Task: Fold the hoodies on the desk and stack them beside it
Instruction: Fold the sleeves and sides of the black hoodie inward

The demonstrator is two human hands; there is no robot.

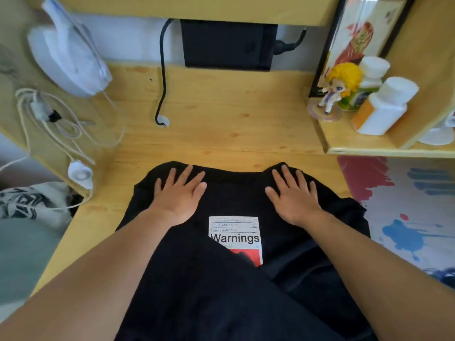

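Flat and spread, both palms pressed the black hoodie (236, 279) on the wooden desk (221, 114), left hand (178, 194) and right hand (294, 196) gripping nothing. Smoothing evenly outward from the "Warnings" print (235, 236) probably suited best before any fold.

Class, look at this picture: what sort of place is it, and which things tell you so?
Probably a bedroom or dorm study desk: a wooden desk with a side shelf, a small figurine, and charger cables.

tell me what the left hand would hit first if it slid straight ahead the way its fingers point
Probably nothing soon: the left hand would leave the black hoodie for bare desk, perhaps reaching the black cable; depth is unclear.
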